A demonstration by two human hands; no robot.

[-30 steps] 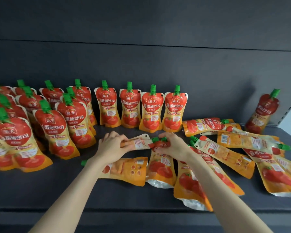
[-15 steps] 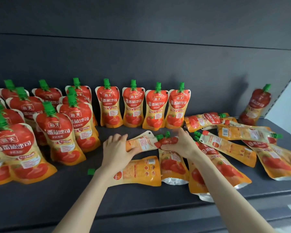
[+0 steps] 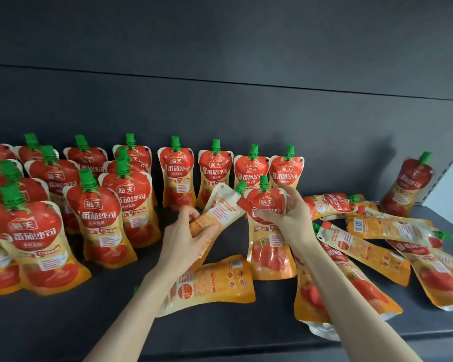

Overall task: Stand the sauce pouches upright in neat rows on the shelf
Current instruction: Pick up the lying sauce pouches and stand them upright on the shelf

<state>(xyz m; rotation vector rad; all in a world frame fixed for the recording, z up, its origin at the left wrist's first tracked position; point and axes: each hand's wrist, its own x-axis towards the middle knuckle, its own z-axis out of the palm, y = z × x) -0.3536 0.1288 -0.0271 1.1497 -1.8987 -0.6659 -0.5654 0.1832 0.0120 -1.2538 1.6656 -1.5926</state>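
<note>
My left hand [image 3: 186, 240] grips a sauce pouch [image 3: 221, 207] by its lower half; it is tilted, its printed back facing me and its green cap up to the right. My right hand [image 3: 289, 214] holds the top of a second pouch [image 3: 270, 246], which is upright and faces me, red front showing. Several red-and-orange pouches with green caps stand in rows [image 3: 102, 212] at the left and along the back [image 3: 215, 176]. Several more pouches lie flat [image 3: 366, 246] on the dark shelf [image 3: 63, 322] at the right.
One pouch [image 3: 212, 283] lies flat under my left forearm, back side up. A single pouch [image 3: 411, 186] leans upright against the back wall at the far right. The shelf's front edge [image 3: 246, 351] runs just below my arms.
Both hands have lifted their pouches off the shelf. The right one now stands upright, and the left one has swung from lying sideways to tilted upward.
</note>
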